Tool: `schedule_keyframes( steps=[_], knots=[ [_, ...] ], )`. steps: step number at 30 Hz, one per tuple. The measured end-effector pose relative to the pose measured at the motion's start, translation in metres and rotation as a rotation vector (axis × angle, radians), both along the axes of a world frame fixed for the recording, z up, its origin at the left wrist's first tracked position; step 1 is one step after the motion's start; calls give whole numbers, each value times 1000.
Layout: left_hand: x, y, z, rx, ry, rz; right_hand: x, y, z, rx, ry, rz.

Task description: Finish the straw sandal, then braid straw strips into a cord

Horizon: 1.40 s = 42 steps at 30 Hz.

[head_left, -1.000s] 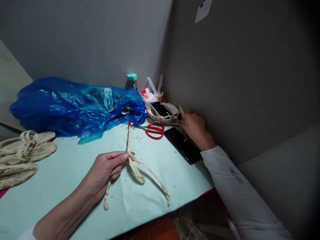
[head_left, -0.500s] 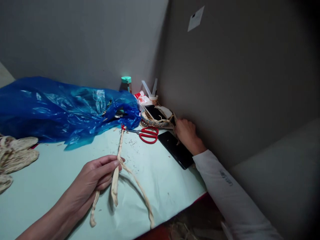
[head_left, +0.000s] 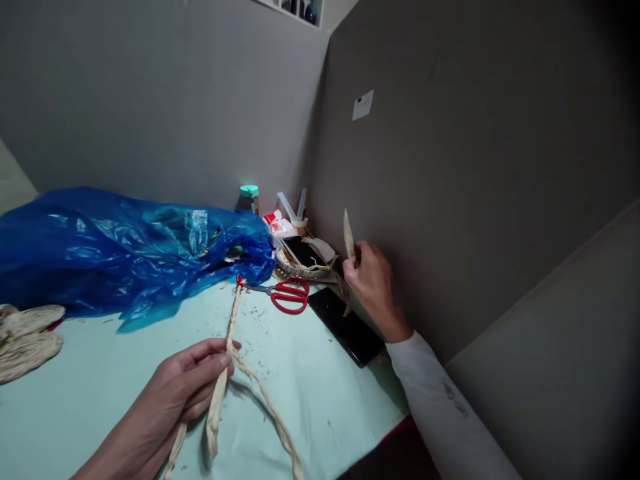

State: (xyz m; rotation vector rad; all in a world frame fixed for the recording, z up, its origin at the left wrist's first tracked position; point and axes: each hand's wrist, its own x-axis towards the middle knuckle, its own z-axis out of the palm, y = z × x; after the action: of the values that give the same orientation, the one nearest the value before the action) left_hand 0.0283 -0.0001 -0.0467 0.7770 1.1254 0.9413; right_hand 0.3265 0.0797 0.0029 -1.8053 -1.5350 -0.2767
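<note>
My left hand (head_left: 193, 380) pinches a pale plant-fibre braid (head_left: 234, 317) where its loose strands part. Red string (head_left: 240, 281) ties the far end of the braid, close to the scissors' blades. Below my fingers the strands hang apart, one of them curving to the right over the table. My right hand (head_left: 371, 280) is raised beside the dark partition, with a short pale fibre strip (head_left: 349, 233) pointing up from between thumb and fingers. Just left of that hand sits a woven basket (head_left: 300, 272) holding a phone and dry fibre scraps.
Red-handled scissors (head_left: 291, 296) and a black phone (head_left: 345, 327) lie on the pale green table cover (head_left: 280, 413). A blue plastic bag (head_left: 125, 253) spreads along the back left. Bundled fibre (head_left: 30, 343) lies at the left edge. A green-lidded jar (head_left: 249, 198) stands behind.
My right hand has lifted away from the basket's edge and now holds up a fibre strip. My left hand keeps its pinch on the braid. The camera view has tilted upward.
</note>
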Motion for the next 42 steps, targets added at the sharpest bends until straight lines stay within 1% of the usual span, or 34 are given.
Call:
schedule_keyframes(
  steps=[1,2,4,5,7,8,10,13,16,18,22,27,29,33,36,37,38,39,40,41,42],
  knots=[
    [1,0,0,27,-6,9,-5,-4,2,-4,152,153],
    [2,-1,1,58,-4,19,-12,-8,3,-59,319,326],
    [4,-2,5,113,18,31,-30,-17,1,-289,619,654],
    [5,-3,7,131,34,32,-41,-22,-1,-414,718,774],
    [6,-4,9,148,49,16,-61,-32,-5,-605,797,936],
    [6,-4,9,148,51,-1,-70,-36,-8,-660,787,985],
    [6,-3,8,143,64,-42,-86,-43,-13,-717,713,1024],
    [5,-1,4,157,114,-54,-99,-46,-20,-715,579,1015],
    [5,1,2,168,151,-33,-105,-47,-23,-689,491,1001],
    [4,1,2,162,170,-27,-105,-48,-24,-686,471,1023],
    [1,2,1,131,198,-18,-104,-51,-23,-710,491,1109],
    [-1,4,0,74,97,-20,-101,-50,-23,-718,469,1135],
    [-1,4,0,54,92,-15,-101,-51,-24,-705,451,1136],
    [0,4,1,37,82,18,-105,-56,-24,-648,310,1115],
    [2,3,2,16,59,36,-100,-52,-19,-568,291,1114],
    [2,3,2,9,55,46,-94,-47,-16,-506,300,1075],
    [2,3,2,4,56,56,-84,-40,-13,-420,300,1000],
    [2,3,3,3,63,67,-72,-31,-10,-325,277,887],
    [1,3,3,5,70,73,-58,-22,-7,-188,225,707],
    [1,3,2,11,76,73,-42,-12,-5,-102,135,517],
    [0,3,2,18,81,72,-27,-2,-4,-95,31,348]
  ],
)
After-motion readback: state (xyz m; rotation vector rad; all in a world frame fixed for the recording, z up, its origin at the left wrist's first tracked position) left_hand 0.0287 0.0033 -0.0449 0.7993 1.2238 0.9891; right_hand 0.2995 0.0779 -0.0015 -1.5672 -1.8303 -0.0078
